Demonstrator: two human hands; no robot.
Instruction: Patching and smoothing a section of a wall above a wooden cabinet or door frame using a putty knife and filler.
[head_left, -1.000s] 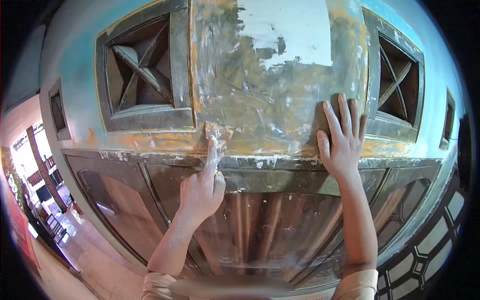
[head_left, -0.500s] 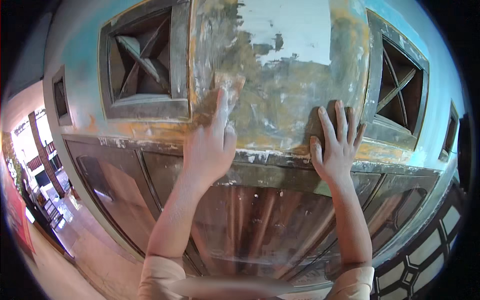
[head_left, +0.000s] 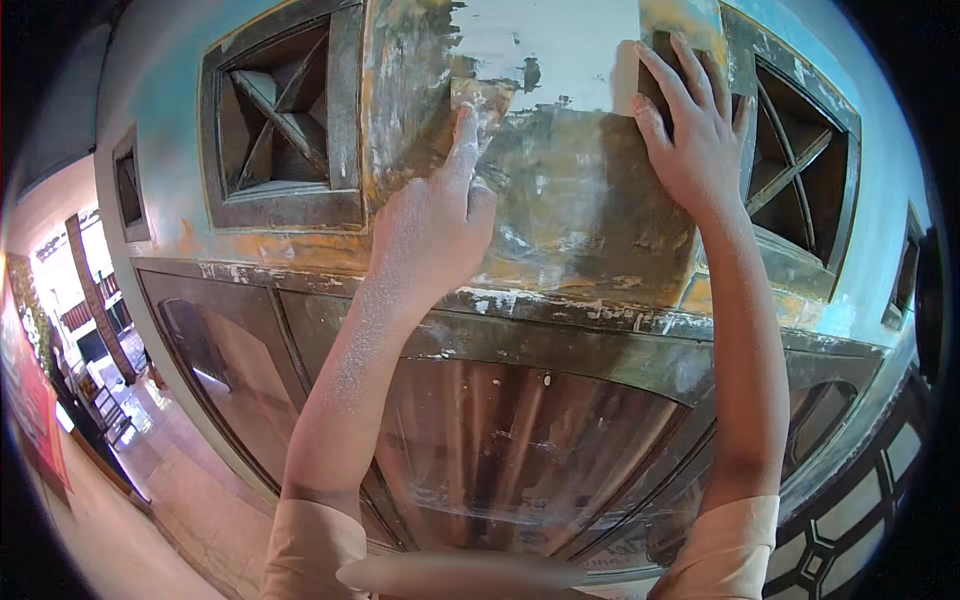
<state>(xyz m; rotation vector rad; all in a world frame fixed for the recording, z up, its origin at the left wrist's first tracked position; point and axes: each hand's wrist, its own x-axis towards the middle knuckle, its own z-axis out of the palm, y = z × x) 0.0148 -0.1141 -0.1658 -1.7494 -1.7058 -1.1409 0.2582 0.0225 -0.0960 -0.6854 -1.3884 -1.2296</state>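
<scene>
Two bare hands were raised to one worn wall (head_left: 570, 185). The left hand (head_left: 430, 235) came up on an arm slanting rightward, its forearm speckled white; one finger lay straight along a scraper (head_left: 490, 97), the thumb bent at its side, the rest of the grip hidden. The scraper, one, stood with its broad end upward at the lower left corner of a single white patch (head_left: 570, 45). The right hand (head_left: 692, 145) was higher, its forearm nearly upright, palm toward the wall, fingers spread wide by the patch's right edge; whether the whole palm touched could not be told.

Vents, four: a small vent (head_left: 128, 187) stood far left, then a large left vent (head_left: 285, 125) with crossed bars, a large right vent (head_left: 790, 185), likewise crossed, and a narrow vent (head_left: 905, 275) far right. Sleeves, two: left sleeve (head_left: 315, 535) and right sleeve (head_left: 735, 535), both pale.
</scene>
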